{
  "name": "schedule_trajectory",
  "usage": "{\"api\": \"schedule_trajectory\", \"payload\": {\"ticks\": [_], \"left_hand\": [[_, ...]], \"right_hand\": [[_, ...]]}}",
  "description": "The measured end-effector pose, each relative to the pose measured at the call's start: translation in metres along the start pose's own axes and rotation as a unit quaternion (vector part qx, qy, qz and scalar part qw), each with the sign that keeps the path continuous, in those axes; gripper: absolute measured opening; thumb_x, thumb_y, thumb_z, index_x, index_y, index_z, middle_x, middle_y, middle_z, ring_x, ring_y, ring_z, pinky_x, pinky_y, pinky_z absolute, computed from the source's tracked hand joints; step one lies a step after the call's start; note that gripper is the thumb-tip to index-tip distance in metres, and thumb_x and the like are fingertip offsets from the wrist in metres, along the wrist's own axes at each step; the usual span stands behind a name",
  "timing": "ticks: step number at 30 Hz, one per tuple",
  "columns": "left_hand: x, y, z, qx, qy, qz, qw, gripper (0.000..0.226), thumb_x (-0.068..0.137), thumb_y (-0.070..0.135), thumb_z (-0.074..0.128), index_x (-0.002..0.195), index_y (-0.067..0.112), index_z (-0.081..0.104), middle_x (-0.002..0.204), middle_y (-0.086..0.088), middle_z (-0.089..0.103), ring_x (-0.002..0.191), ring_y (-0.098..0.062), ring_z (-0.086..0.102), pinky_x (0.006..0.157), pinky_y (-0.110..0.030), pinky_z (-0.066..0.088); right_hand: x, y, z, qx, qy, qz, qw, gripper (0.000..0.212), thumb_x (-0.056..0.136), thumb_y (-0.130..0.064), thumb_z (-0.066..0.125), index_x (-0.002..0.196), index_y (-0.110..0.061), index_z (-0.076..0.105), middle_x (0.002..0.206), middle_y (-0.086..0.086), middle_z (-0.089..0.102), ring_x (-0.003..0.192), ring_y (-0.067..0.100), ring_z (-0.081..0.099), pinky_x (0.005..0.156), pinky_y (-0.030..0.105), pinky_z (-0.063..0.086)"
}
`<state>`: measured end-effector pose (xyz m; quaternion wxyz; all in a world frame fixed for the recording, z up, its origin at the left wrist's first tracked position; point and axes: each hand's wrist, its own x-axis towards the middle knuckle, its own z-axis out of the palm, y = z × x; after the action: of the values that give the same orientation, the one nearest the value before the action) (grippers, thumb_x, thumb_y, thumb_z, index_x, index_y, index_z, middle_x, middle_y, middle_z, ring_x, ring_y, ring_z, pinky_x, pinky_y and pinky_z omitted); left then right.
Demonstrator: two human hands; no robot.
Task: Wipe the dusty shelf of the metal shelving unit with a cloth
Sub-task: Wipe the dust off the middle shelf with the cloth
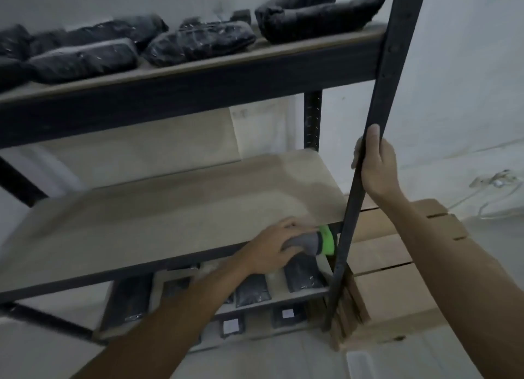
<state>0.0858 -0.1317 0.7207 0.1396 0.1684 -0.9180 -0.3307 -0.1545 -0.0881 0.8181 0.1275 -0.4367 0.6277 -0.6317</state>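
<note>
Grey-and-green cloth (313, 241), bunched, with a bright green band at its right end, lay under the left hand (276, 249) at the front right corner of the pale beige board shelf (175, 208), the middle level of the dark metal shelving unit (198, 95). The left fingers (295, 225) were curled over the cloth, gripping it and pressing it onto the shelf's front edge, close to the dark front-right upright post (368, 151). The right hand (378, 163) was wrapped round that post above shelf level, fingers closed on it, apparently steadying the frame.

Step in hand, by judgement: a wiping stroke at the right end of the shelf. The surface looked unevenly toned, lighter bands near the back right and a duller greyish film towards the left and centre; the blur made it unclear which parts were dust and which were clean. A good share of the board probably remained to do.

Next move would call for drawing the cloth leftwards along the board with steady downward pressure, keeping the cloth flat under the palm, and holding on to the post so the unit does not rock.

Black plastic-wrapped bundles (198, 42) sat on the upper shelf, flat black packets (251, 290) on the shelf below. Brown cardboard boxes (397, 279) stood stacked just beside the unit on the right.
</note>
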Motion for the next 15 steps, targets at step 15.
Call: {"api": "schedule_trajectory", "payload": {"ticks": [15], "left_hand": [[-0.028,0.086,0.004,-0.563,0.432,-0.32,0.628,0.015,0.093,0.011,0.064,0.108,0.013,0.062,0.113,-0.014,0.066,0.105,-0.032,0.064,0.091,-0.048,0.056]], "right_hand": [[-0.145,0.013,0.036,0.026,-0.375,0.146,0.915,0.056,0.074,-0.039,0.087,0.122,-0.02,0.064,0.106,0.0,0.075,0.097,0.016,0.073,0.088,0.042,0.061]]}}
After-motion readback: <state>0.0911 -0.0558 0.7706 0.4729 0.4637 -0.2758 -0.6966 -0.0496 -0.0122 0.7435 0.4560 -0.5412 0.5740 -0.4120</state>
